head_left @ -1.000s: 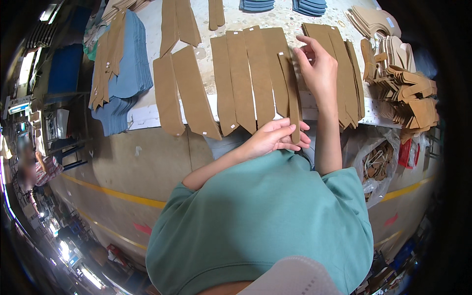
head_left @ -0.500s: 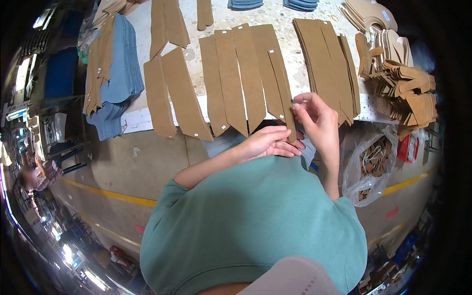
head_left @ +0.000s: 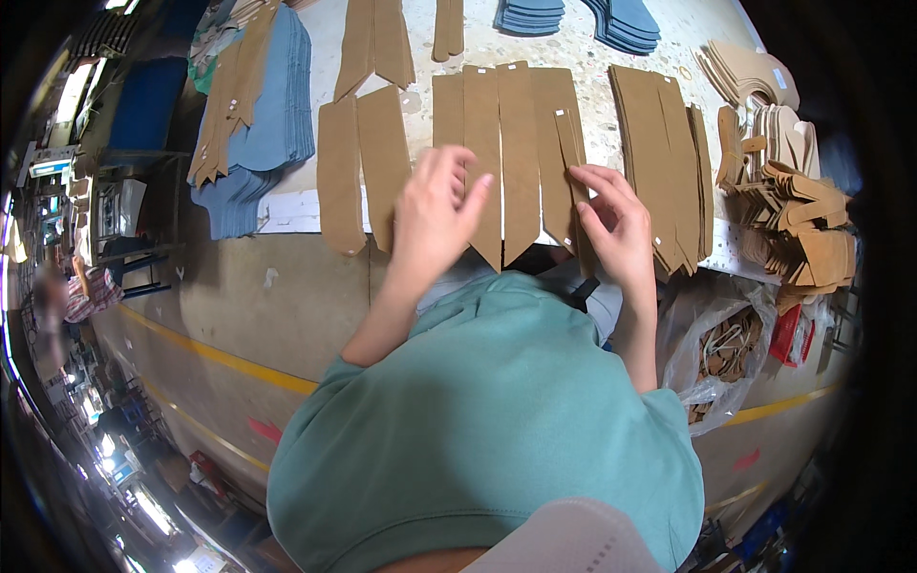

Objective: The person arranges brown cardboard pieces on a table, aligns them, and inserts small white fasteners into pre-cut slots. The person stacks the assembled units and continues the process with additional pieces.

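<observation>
Brown leather-like panels with small white stickers lie in a row along the table's front edge. My left hand (head_left: 439,205) is raised over the panels left of centre, thumb and fingers apart, slightly blurred, with nothing seen in it. Partly behind it is a brown panel (head_left: 384,134); a long pointed panel (head_left: 519,153) lies to its right. My right hand (head_left: 619,222) is at a narrow brown strip (head_left: 571,143) that rests on a wider panel (head_left: 551,100). Its index finger and thumb are apart at the strip's right edge, the other fingers curled.
More brown panels (head_left: 642,124) lie to the right on the white speckled table (head_left: 597,72). Blue stacked pieces (head_left: 277,105) hang over the left edge. Tan pieces (head_left: 807,229) are piled at the right. A clear plastic bag (head_left: 721,353) of scraps stands below.
My left hand has left the lower end of the narrow strip and moved left and up over the panels. My right hand stays beside the strip. The view has shifted slightly.
</observation>
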Motion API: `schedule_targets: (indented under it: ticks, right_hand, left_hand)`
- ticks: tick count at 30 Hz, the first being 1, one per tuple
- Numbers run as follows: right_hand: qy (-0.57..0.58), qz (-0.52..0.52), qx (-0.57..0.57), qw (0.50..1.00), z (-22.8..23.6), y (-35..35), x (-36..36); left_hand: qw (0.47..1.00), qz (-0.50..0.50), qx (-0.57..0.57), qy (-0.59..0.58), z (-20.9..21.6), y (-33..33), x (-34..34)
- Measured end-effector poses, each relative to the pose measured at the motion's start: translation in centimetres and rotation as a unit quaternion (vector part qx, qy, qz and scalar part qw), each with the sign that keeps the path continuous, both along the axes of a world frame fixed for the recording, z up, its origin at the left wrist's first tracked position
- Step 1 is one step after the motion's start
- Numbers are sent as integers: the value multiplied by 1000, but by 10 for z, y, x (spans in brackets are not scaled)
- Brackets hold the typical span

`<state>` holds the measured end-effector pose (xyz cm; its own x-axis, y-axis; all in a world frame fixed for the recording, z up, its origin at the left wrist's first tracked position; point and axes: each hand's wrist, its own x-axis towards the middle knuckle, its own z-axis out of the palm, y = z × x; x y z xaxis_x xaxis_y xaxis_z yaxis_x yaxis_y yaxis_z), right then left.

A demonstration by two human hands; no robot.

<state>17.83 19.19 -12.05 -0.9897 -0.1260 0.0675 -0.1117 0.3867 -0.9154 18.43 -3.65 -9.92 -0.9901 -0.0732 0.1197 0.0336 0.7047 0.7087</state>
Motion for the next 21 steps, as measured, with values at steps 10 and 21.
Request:
schedule_targets:
  ticks: [10, 21]
  right_hand:
    - [41, -33, 50, 997, -11, -7, -34]
    - [172, -94, 107, 975, 6, -14, -22]
  left_hand:
    - [997, 19, 70, -32, -21, -11, -23]
    - [957, -12, 233, -171, -17, -22, -35]
